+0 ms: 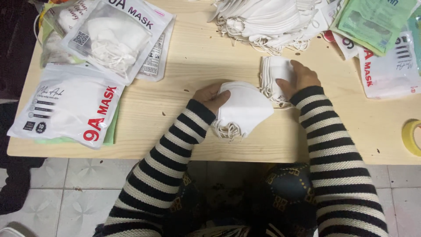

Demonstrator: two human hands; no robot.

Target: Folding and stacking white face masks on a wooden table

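My left hand (212,95) grips a small stack of folded white face masks (244,109) near the middle of the light wooden table (197,61), their ear loops hanging toward me. My right hand (299,77) rests on a second small stack of white masks (275,73) just behind and to the right, fingers curled over its edge. Both arms wear black-and-white striped sleeves.
A big loose heap of white masks (269,19) lies at the table's far edge. Filled white mask pouches (70,103) lie at the left, flat empty pouches (381,66) and green ones (372,19) at the right. A yellow tape roll (411,137) sits at the right edge. Tiled floor lies below.
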